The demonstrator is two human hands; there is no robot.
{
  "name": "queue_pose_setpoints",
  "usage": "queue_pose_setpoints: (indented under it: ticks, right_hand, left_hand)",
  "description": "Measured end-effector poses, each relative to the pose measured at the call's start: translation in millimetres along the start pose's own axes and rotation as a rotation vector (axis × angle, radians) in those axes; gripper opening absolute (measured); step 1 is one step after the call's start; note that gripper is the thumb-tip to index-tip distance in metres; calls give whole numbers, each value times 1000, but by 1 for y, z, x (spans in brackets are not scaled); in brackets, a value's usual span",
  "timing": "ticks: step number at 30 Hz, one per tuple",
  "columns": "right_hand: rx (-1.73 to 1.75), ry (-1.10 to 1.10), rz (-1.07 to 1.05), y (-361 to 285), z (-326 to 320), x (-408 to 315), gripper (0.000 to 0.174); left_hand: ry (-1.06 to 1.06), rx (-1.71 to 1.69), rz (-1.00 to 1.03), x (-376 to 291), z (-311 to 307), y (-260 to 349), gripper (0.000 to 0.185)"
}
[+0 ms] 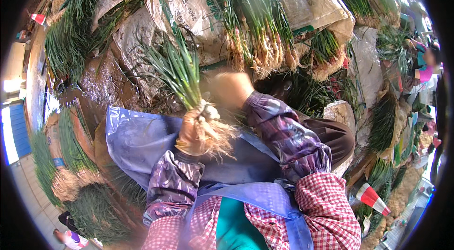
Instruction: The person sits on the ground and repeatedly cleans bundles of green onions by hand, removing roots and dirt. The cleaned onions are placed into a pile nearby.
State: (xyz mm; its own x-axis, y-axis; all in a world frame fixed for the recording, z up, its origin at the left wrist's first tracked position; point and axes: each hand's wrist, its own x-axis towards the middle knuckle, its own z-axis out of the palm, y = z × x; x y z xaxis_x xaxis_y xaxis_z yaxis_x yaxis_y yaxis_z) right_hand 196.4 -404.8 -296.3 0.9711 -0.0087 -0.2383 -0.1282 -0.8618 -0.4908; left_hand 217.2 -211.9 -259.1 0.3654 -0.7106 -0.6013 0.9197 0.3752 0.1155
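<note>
My left hand [189, 133], in an orange-tan glove, grips a bunch of green onions [186, 81] near the root end. The leaves point up and away, while white bulbs and pale stringy roots hang out toward the right. Beside the bunch, my right hand [232, 88] is blurred by motion, so I cannot make out its fingers or anything in them. Both hands are above a blue plastic apron [142, 138] spread over my lap. Just beyond, a row of green onions [262, 33] lies roots toward me on a woven plastic sack [188, 5] that bears writing.
More onions [324, 49] lie under the sack's right edge. Loose leaves [308, 90] litter the ground by my right knee. Heaps of onions [72, 37] stand at the left, near wet brown plastic [103, 76]. A red-and-white cone [372, 198] is at lower right. Other people [424, 62] sit farther off.
</note>
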Motion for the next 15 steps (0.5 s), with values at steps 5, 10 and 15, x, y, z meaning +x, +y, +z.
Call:
queue_pose_setpoints:
  ticks: [5, 10, 15]
  right_hand:
    - [46, 404, 425, 67, -17, 22, 26]
    - [-64, 275, 528, 100, -43, 93, 33]
    - [770, 954, 114, 134, -93, 73, 26]
  left_hand:
    - [-114, 34, 259, -7, 9, 0, 19]
    - [-112, 221, 227, 8, 1, -2, 29]
    - [-83, 158, 181, 10, -4, -1, 20]
